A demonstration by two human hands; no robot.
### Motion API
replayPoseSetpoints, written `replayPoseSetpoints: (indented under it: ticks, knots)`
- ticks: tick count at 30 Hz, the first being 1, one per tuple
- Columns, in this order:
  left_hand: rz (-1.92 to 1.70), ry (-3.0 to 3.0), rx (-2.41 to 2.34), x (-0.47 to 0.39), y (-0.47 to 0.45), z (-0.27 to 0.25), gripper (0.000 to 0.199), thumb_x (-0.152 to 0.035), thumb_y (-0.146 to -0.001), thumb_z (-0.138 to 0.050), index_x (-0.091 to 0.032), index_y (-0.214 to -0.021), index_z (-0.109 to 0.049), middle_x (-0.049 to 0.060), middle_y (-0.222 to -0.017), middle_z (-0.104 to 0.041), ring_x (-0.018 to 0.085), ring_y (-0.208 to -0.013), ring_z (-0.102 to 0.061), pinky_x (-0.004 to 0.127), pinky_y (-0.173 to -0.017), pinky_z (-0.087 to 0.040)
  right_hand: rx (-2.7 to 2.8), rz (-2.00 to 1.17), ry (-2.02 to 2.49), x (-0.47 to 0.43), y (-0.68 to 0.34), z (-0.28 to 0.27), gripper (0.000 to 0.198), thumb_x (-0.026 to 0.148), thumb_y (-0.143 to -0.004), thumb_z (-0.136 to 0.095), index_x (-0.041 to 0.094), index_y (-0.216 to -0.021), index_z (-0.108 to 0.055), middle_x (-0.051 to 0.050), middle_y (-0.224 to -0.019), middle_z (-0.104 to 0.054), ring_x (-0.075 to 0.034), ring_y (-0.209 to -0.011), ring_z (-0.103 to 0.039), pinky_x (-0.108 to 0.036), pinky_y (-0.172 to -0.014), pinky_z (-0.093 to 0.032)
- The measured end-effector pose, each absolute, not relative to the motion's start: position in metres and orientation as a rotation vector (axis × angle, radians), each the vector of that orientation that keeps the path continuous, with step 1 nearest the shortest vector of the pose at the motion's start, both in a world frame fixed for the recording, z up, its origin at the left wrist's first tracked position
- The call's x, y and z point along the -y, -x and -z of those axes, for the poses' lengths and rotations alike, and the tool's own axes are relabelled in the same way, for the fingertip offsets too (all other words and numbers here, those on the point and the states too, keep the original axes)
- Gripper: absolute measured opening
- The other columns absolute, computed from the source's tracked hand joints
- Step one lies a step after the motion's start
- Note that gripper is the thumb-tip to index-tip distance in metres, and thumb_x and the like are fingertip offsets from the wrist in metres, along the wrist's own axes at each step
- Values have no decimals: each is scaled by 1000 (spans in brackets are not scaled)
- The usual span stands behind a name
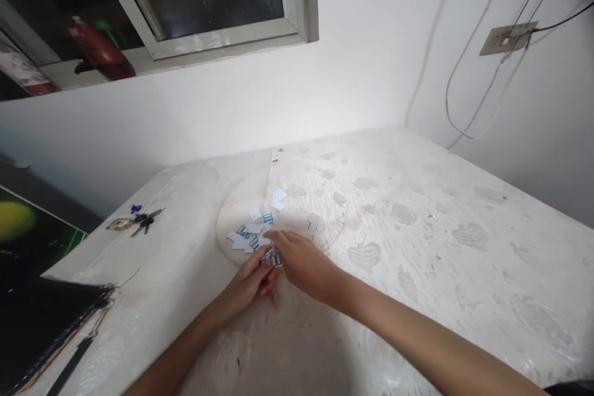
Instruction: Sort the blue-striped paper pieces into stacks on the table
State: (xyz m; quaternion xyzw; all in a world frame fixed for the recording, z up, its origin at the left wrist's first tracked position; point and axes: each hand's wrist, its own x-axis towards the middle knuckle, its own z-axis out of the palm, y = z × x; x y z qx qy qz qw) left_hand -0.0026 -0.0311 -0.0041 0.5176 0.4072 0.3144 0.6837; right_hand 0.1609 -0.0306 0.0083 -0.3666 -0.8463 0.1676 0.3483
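your left hand [248, 284] rests low on the white counter [417, 247], fingers pinched narrow around a few small blue-and-white paper pieces [273, 258] at its tips. your right hand [304, 266] crosses in from the right and lies just beside it, fingers stretched flat and loosely spread, fingertips touching the edge of the scattered paper pieces [245, 236]; whether it grips any piece i cannot tell. that scatter lies on the counter just beyond both hands, inside a faint round stain, with 2 more white scraps [278, 198] a little farther back. a bunch of keys [137, 221] sits well apart to the left, and a dark bag [41, 322] with a strap lies at the counter's near left corner.
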Motion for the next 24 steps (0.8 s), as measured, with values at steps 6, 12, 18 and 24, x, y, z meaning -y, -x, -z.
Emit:
replayPoseSetpoints:
  ticks: [6,12,18,24]
  knots:
    - [-755,-1177,-916,23,9,2,42,-39,-79,-59,-21,-116,-48,1,-73,-57,9,-48,-49,34,-61,-52,2184,-210,1083,27,-166,-22,36,1,-77,-44,10,-112,-51,-12,-91,-63,-24,-85,-53,-37,-77,-45]
    - [-813,-1084,-853,12,17,6,41,-38,-78,-60,-22,-111,-43,-7,-65,-44,3,-44,-35,31,-54,-52,2050,-312,1014,29,-165,-22,35,-2,-82,-33,13,-105,-55,-12,-90,-62,-21,-81,-55,-34,-69,-48]
    - [-902,-1036,-900,13,22,7,37,-36,-78,-57,-20,-105,-38,-9,-61,-37,3,-41,-27,23,-43,-45,1976,-439,1008,24,-164,-7,34,2,-84,-34,16,-106,-55,-9,-95,-60,-18,-83,-57,-31,-69,-48]
    - [-978,-1013,-1016,12,46,-5,16,-29,-80,-51,-19,-82,-39,-8,-60,-36,3,-42,-26,19,-41,-36,1952,-367,1112,23,-168,-5,33,7,-88,-33,20,-113,-49,-5,-96,-61,-14,-75,-58,-26,-63,-47]
